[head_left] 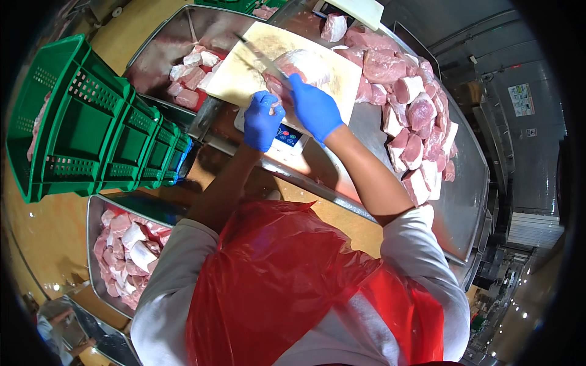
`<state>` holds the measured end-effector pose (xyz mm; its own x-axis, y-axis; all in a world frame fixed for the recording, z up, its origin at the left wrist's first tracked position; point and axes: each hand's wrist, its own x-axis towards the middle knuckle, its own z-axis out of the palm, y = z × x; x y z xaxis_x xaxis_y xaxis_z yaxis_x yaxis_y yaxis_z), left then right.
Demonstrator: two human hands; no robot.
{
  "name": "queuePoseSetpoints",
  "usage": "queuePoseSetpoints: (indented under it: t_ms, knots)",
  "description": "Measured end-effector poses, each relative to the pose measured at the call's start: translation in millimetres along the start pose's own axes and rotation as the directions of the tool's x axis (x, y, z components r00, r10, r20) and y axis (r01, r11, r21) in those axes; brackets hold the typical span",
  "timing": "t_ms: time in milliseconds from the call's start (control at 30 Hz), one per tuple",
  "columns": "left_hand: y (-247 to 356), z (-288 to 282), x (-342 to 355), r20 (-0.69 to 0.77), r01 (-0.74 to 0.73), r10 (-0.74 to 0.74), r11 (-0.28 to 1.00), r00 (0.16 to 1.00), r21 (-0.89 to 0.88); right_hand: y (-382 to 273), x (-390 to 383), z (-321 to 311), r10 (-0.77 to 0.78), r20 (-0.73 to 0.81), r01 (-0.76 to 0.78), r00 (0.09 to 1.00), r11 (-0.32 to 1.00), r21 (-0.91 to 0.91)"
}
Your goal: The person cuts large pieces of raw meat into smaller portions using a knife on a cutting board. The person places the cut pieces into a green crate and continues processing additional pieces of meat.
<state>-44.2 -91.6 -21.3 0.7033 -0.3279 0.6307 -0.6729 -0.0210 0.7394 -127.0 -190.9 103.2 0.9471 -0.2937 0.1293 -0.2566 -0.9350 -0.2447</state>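
On the pale cutting board [244, 73] atop the steel tabletop [470, 201], our left hand [261, 120] looks clenched at the pork chunk [302, 66] (soft, wet, slippery, best pinned from above), while our right hand [314, 108] grips the knife [259, 56] handle.

Just under the blue-gloved left hand [261, 119], partly hidden by it, sits a small white device with a dark blue screen [288, 135] showing a few pale marks, resting at the near edge of the counter [366, 131]. Well off to the right of the right hand [314, 107], on the grey wall, hangs a rectangular white sign [520, 99] with green and blue patches; a smaller label [531, 132] sits just below it.
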Motion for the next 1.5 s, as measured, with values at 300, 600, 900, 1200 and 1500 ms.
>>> queuePoseSetpoints:
  t_ms: [300, 600, 900, 1200, 1500]
  knots:
    - [-11.3, -16.1, -1.6, 0.041, -0.045, 0.044, 0.999, 0.998, 0.023, 66.7, -101.6, -29.4, 0.072, 0.381, 0.017, 0.922, 0.975, -0.223]
    - [-11.3, -55.1, 31.3, 0.13, -0.113, 0.099, 0.988, 0.987, 0.109, 63.2, -177.0, -80.7, 0.147, 0.182, -0.143, 0.972, 0.989, -0.034]
    - [54.3, -28.8, 20.1, 0.521, -0.296, 0.125, 0.919, 0.845, 0.26, 29.3, -133.4, -37.8, 0.259, -0.114, -0.196, 0.959, 0.899, 0.391]
    - [-10.3, -12.5, -5.6, 0.658, -0.385, 0.256, 0.921, 0.708, 0.056, 37.8, -122.1, -27.8, 0.254, -0.091, -0.197, 0.963, 0.891, 0.41]
    - [64.3, -226.9, 139.5, -0.225, -0.194, 0.241, 0.958, 0.944, 0.211, 87.0, -155.2, -9.8, 0.289, -0.136, -0.222, 0.948, 0.902, 0.369]
